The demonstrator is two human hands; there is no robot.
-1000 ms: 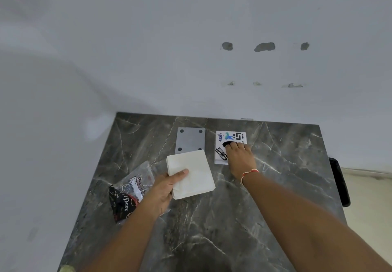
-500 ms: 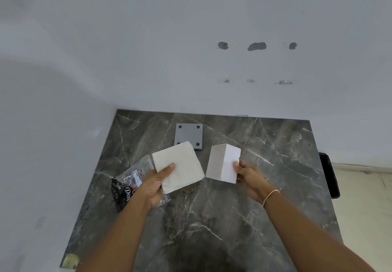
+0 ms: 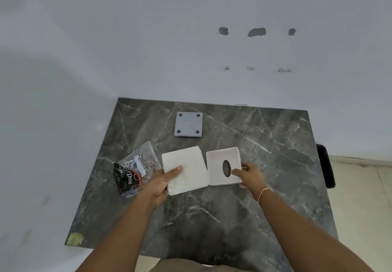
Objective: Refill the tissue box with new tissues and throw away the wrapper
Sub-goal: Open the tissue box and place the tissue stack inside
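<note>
The left hand (image 3: 164, 181) grips a stack of white tissues (image 3: 184, 170), thumb pressed on top and fingers curled under its near left corner. The stack is held just above the dark marble table (image 3: 265, 187), near its middle. The right hand (image 3: 249, 175) holds the white tissue box (image 3: 222, 165) just to the right of the stack, their edges almost touching. The box is turned so its hollow inside faces up, with the oval slot (image 3: 226, 167) showing in its bottom face; the thumb reaches inside beside the slot and the fingers wrap the outer right wall. A thin band (image 3: 265, 192) circles the right wrist. Left of the stack, the crumpled clear wrapper (image 3: 135, 167) with black and red print lies on the table, partly under the left hand. Farther back lies a grey square plate (image 3: 188, 124) with four dark dots at its corners. A black object (image 3: 325, 165) sits past the table's right edge.
</note>
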